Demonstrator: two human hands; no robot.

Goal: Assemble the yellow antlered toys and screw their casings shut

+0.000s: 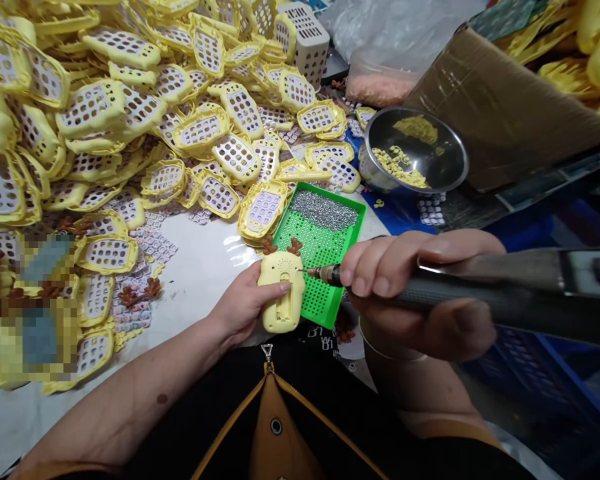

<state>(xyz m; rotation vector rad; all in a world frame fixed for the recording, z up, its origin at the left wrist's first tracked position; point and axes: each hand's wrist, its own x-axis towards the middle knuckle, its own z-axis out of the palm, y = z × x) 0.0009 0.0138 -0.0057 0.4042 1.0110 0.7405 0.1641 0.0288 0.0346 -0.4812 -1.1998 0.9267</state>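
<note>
Watching remotely: left hand [247, 303] grasps a pale-yellow rounded plastic case with brown antlers [283, 317], back facing me, thumb across the top of its open compartment. I see the case at the white worktop's [205, 250] near edge, overlapping the left edge of a green perforated plastic tray [321, 303]. Right hand [420, 273] is wrapped around a thick dark cylindrical screwdriver [530, 287]; bit at the case's upper right, can't confirm contact. Small silver screws [325, 210] bunched along tray's far edge. Shiny steel bowl [450, 157] beyond its far right corner, yellow bits [400, 163] inside.
</note>
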